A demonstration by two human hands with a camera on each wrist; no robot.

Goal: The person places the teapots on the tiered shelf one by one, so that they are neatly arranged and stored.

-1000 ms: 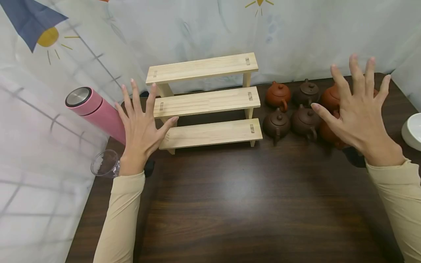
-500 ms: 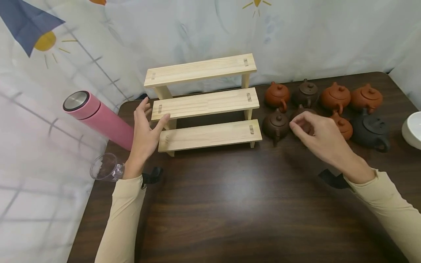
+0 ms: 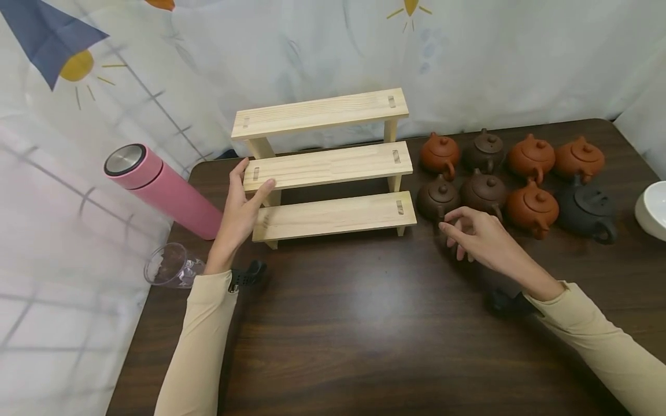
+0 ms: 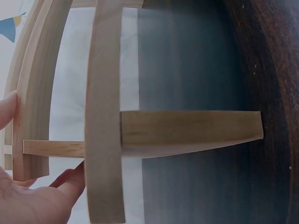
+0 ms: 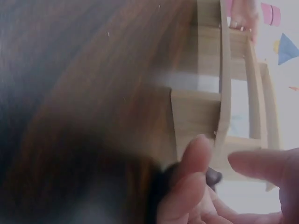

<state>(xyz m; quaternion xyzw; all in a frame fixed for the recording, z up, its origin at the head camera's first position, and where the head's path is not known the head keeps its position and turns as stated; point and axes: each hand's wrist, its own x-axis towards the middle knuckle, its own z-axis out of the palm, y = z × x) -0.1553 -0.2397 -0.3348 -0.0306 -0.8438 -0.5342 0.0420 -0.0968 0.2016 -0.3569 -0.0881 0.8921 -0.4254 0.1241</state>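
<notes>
A three-step wooden display stand [image 3: 333, 164] stands at the back of the dark table. My left hand [image 3: 236, 216] grips the left end of its middle board [image 3: 328, 166]; in the left wrist view the thumb lies on one side and the fingers on the other. My right hand [image 3: 484, 240], fingers loosely bent, hovers by the handle of the front-left dark brown teapot [image 3: 437, 193]. In the right wrist view a gap shows between thumb and fingers, with the teapot partly hidden behind them. Another dark brown teapot [image 3: 484, 188] sits just beyond this hand.
Several more teapots stand close together at the back right, including an orange-brown one [image 3: 533, 205] and a black one [image 3: 588, 208]. A white bowl [image 3: 652, 208] is at the right edge. Left of the stand are a pink thermos [image 3: 171, 196] and a clear plastic cup [image 3: 174, 267].
My left hand has moved right from spread fingers to a hold on the middle board. The right hand has come down and left toward the front-left teapot, its fingers bending.
</notes>
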